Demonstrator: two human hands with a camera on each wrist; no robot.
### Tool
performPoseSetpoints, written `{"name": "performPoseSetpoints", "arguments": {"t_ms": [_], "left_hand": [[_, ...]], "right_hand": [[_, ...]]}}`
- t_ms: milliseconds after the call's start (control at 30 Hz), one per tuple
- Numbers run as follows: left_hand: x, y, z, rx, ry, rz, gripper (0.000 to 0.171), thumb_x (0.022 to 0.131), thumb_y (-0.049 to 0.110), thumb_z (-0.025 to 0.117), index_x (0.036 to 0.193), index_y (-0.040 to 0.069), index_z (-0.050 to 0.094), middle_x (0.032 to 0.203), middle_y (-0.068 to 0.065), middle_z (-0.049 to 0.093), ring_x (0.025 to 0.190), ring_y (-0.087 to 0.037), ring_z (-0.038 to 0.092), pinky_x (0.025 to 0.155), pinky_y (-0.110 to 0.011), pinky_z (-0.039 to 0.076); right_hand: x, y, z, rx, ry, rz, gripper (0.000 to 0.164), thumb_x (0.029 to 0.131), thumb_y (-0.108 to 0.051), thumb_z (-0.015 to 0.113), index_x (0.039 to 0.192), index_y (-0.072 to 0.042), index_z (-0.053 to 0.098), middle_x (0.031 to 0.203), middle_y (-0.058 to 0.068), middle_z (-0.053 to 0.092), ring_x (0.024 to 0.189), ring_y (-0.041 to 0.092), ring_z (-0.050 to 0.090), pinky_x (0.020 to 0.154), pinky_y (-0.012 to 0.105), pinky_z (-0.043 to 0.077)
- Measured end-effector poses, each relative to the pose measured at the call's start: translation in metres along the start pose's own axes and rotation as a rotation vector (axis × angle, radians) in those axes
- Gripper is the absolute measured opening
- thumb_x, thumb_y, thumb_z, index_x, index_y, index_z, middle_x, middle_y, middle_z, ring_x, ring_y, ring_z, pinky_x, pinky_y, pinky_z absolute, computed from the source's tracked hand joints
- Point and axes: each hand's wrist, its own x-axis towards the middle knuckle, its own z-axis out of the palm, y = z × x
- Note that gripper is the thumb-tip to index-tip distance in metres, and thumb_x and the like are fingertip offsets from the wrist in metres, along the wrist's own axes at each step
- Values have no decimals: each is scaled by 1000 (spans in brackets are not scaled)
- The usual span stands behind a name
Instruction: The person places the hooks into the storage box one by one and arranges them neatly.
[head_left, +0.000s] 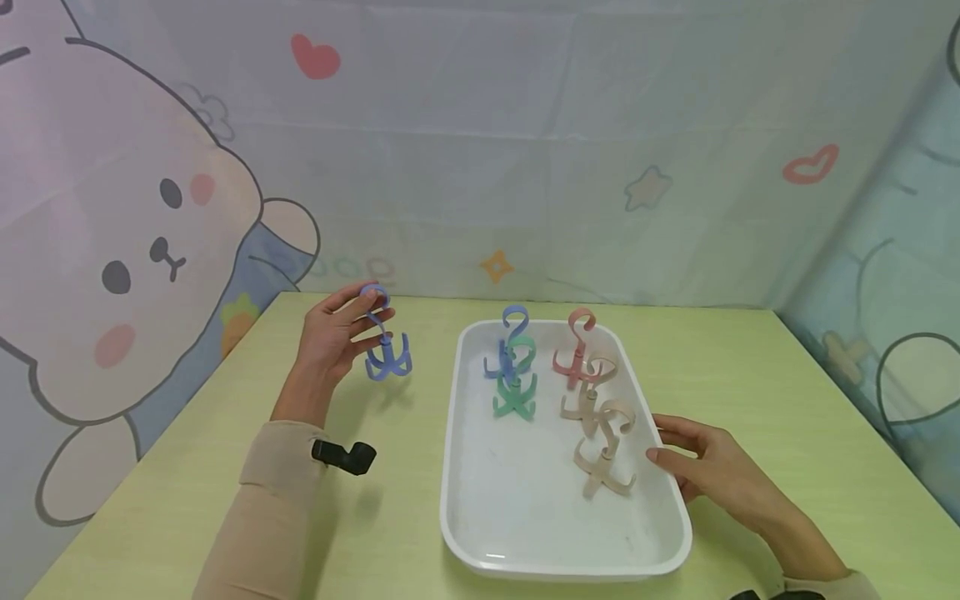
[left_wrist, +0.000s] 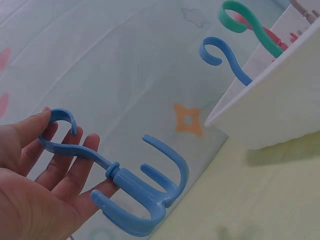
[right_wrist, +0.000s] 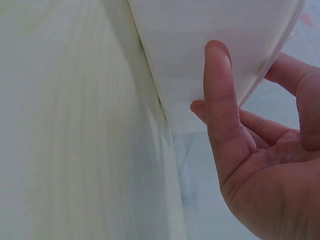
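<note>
My left hand (head_left: pixel 327 336) pinches a blue multi-prong hanging hook (head_left: pixel 387 358) by its curled top, left of the tray. The left wrist view shows the thumb on that curl, with the prongs of the blue hook (left_wrist: pixel 145 195) angled away past the fingers. At the right side of a white plastic tray (head_left: pixel 487 500), my right hand (head_left: pixel 708 467) holds the edge. Its thumb is at the rim and its fingers (right_wrist: pixel 220 95) are against the outer wall. Inside the tray lie a blue hook (head_left: pixel 506 358), a green hook (head_left: pixel 515 396), a red hook (head_left: pixel 577 364) and two beige hooks (head_left: pixel 602 472).
A pale yellow-green table (head_left: pixel 405 517) carries the tray. Behind it hangs a printed cloth (head_left: pixel 465 150) with a cartoon bear, hearts and stars. A black wrist camera (head_left: pixel 345 457) sticks out from the left sleeve.
</note>
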Motion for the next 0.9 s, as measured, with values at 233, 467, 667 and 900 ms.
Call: {"name": "performPoseSetpoints", "arguments": {"t_ms": [233, 467, 667, 900], "left_hand": [[-2, -2, 6, 11, -8, -1, 16, 102, 21, 72, 117, 21, 76, 96, 4, 81, 92, -14, 81, 82, -37, 66], [-5, 0, 15, 3, -36, 11, 18, 101, 20, 73, 118, 20, 77, 97, 2, 81, 93, -16, 81, 84, -39, 66], [-10, 2, 24, 8, -58, 24, 18, 102, 20, 71, 119, 21, 77, 96, 2, 81, 92, -16, 81, 84, -40, 66], [-15, 2, 32, 17, -70, 15, 18, 103, 21, 70, 119, 20, 76, 95, 2, 82, 91, -15, 81, 83, -41, 66]], "right_hand": [[0, 0, 0, 2, 1, 6, 71, 103, -19, 69, 160, 7, 35, 150, 37, 51, 77, 28, 77, 66, 44, 66], [0, -1, 0, 1, 3, 8, 72, 103, -19, 69, 160, 7, 34, 151, 38, 50, 78, 28, 77, 66, 44, 66], [0, 0, 0, 5, -7, 0, 71, 103, -19, 69, 160, 8, 34, 150, 38, 50, 78, 28, 77, 66, 44, 66], [1, 2, -1, 5, -12, -9, 71, 104, -19, 68, 160, 8, 34, 149, 38, 51, 79, 28, 78, 66, 45, 66]]}}
